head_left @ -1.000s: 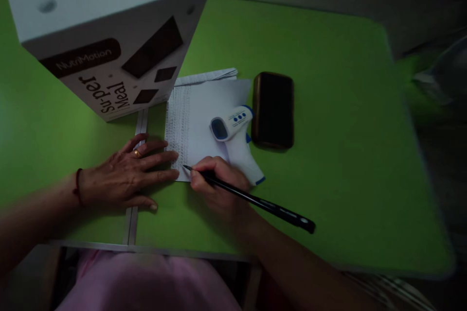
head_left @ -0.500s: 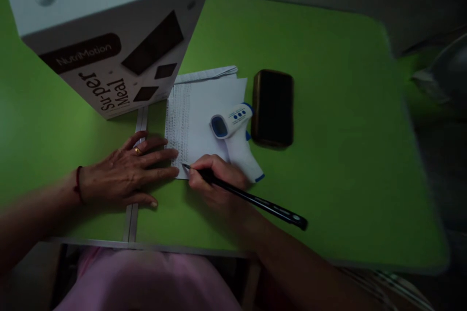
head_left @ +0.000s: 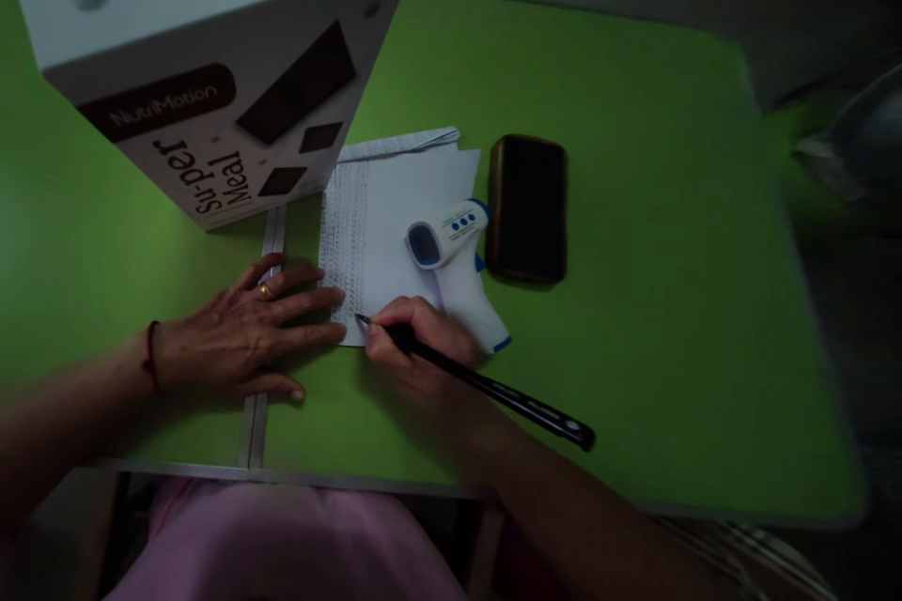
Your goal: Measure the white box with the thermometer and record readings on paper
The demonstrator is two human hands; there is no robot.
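Pen (head_left: 493,387) slightly rightward in curled hand (head_left: 423,346)

Passage right; obstruction left and centre.
Green tabletop (head_left: 669,235) offers room right of the dark case (head_left: 528,207). Tall carton (head_left: 204,117) blocks approach from far left; white thermometer (head_left: 472,300) covers the right part of the paper (head_left: 395,188); left hand (head_left: 246,333) and right hand (head_left: 431,331), with black pen (head_left: 507,394), crowd its near edge.
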